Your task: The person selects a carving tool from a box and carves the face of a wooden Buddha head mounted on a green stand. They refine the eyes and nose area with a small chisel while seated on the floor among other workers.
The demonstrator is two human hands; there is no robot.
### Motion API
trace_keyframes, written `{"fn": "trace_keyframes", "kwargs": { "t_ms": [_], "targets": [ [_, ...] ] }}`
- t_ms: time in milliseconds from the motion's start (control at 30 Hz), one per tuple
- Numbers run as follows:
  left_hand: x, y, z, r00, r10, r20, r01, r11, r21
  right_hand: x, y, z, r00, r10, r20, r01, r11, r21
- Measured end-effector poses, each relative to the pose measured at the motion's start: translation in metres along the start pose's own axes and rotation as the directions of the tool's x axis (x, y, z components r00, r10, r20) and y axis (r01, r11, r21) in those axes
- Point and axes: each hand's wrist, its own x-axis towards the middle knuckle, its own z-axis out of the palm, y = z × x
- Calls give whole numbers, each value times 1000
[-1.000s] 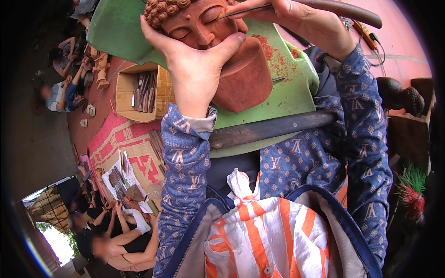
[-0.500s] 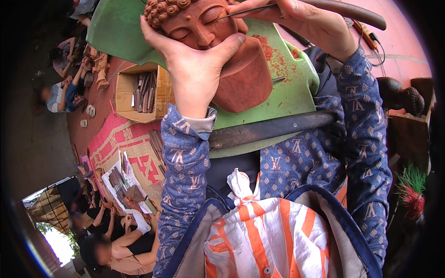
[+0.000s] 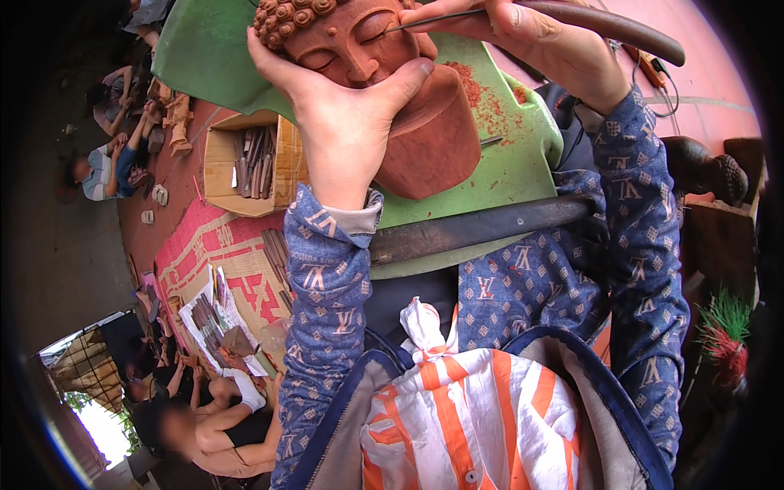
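A reddish-brown carved wooden Buddha head (image 3: pixel 353 45) with curled hair and a block-like base rests on a green cover (image 3: pixel 433 208). My left hand (image 3: pixel 339 114) grips it across the lower face, thumb over the mouth and chin, fingers along its left cheek; it hides part of the jaw. In my right hand (image 3: pixel 551 41) is a carving chisel (image 3: pixel 629 31) with a thin dark shaft and a curved brown handle. Its tip touches the corner of the closed eye at the right of the face.
Red wood shavings (image 3: pixel 490 102) lie beside the base, near another metal tool tip (image 3: pixel 492 140). A dark wooden bar (image 3: pixel 482 227) crosses before my lap. At left stand a cardboard box (image 3: pixel 286 159) of tools and several seated people. A green-and-red brush (image 3: pixel 725 335) is at right.
My right hand and the chisel handle have shifted very slightly, while the tip stays at the eye. The head and my left hand hold still. A seated person at lower left has moved a little.
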Motion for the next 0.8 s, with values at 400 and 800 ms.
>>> {"fn": "trace_keyframes", "kwargs": {
  "t_ms": [400, 800],
  "targets": [
    [2, 4, 3, 1000, -15, -1, 15, 1000, -16, -2, -8, 2, 1000, 22, -15, -21, 998, 60],
    [0, 0, 0, 1000, -9, -7, 9, 1000, 28, -1, -5, 1, 1000, 13, -18, -13, 1000, -12]
  ]
}}
